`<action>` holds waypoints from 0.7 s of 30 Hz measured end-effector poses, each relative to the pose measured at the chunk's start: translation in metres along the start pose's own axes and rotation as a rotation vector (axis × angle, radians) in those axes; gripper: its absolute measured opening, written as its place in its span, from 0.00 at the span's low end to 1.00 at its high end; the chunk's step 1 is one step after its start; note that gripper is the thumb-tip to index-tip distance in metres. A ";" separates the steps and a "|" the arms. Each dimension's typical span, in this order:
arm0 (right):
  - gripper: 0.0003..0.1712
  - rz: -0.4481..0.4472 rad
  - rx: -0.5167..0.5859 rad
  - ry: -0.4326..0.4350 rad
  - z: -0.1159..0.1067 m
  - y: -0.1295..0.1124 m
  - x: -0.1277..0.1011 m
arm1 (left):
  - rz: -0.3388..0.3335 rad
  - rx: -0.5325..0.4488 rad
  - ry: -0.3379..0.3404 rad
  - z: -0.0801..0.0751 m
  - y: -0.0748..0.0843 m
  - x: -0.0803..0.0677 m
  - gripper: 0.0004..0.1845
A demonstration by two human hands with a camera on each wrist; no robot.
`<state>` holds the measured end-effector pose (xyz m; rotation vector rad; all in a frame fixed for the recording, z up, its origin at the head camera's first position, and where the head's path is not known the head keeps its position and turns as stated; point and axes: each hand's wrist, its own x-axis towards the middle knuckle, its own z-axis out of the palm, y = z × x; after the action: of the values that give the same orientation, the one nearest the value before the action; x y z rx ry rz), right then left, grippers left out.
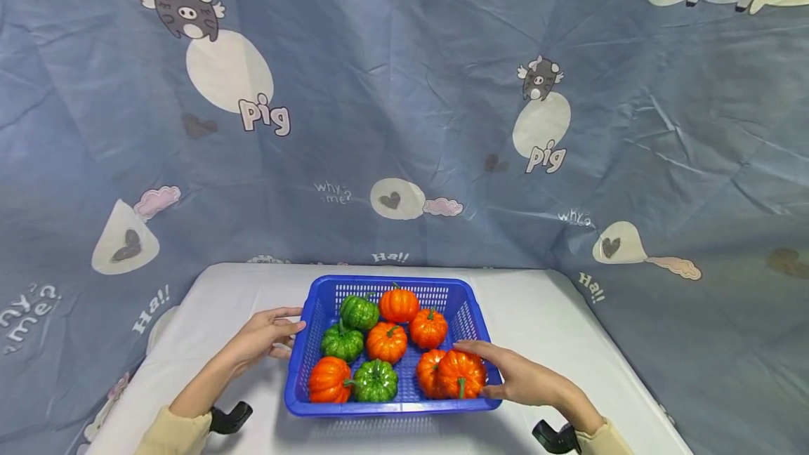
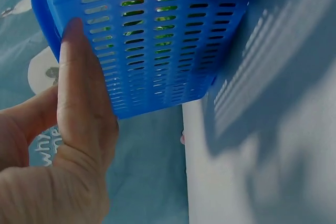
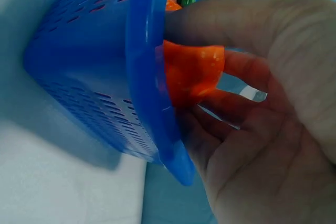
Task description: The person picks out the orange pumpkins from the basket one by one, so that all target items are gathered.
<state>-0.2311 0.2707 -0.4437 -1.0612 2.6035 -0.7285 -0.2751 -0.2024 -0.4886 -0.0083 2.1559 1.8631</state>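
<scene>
At the desk's (image 1: 208,293) near edge, the left hand (image 1: 265,334) braces the basket (image 1: 314,300) with straight fingers, steadying it; the right hand (image 1: 521,378) curls round a pumpkin (image 1: 460,372).

A creased blue-grey fabric backdrop (image 1: 404,90) printed with cartoon pigs, hearts and words fills twelve o'clock; below it lies a white tabletop (image 1: 550,314).

The head view is evenly and brightly lit, and soft shadows are cast toward the viewer beneath the blue basket (image 1: 303,343) on the white table (image 1: 543,314). Straight lines are bowed near the edges by wide-angle distortion. Both wrist views are tinted bluish; the left hand (image 2: 68,145) and right hand (image 3: 262,119) are rendered close and slightly soft.
</scene>
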 end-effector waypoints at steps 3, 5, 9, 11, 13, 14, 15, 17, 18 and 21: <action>0.42 -0.002 -0.009 0.008 0.001 0.001 0.002 | -0.006 -0.029 -0.020 -0.002 -0.002 0.001 0.36; 0.42 0.000 -0.013 0.027 0.003 0.002 0.003 | -0.014 -0.040 -0.021 -0.003 -0.002 0.001 0.36; 0.40 0.000 -0.023 0.101 0.008 0.005 0.007 | -0.012 -0.053 -0.031 -0.003 -0.004 0.004 0.37; 0.40 0.010 -0.019 0.140 0.012 0.006 0.009 | -0.008 -0.060 -0.037 -0.003 -0.005 0.006 0.37; 0.40 0.024 -0.016 0.173 0.016 0.006 0.010 | 0.001 -0.064 -0.049 -0.004 -0.007 0.007 0.38; 0.41 0.033 -0.013 0.186 0.018 0.006 0.010 | 0.004 -0.068 -0.053 -0.004 -0.008 0.008 0.38; 0.41 0.042 -0.008 0.195 0.019 0.006 0.011 | 0.006 -0.073 -0.057 -0.004 -0.009 0.008 0.38; 0.41 0.050 -0.002 0.210 0.023 0.005 0.012 | 0.011 -0.080 -0.067 -0.005 -0.011 0.008 0.37; 0.41 0.051 0.000 0.218 0.024 0.005 0.012 | 0.014 -0.082 -0.074 -0.006 -0.013 0.008 0.37; 0.39 0.043 0.004 0.233 0.028 0.003 0.013 | 0.014 -0.104 -0.093 -0.008 -0.016 0.008 0.37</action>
<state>-0.2313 0.2535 -0.4690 -0.9676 2.8071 -0.8955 -0.2815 -0.2115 -0.5049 0.0704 2.0011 1.9425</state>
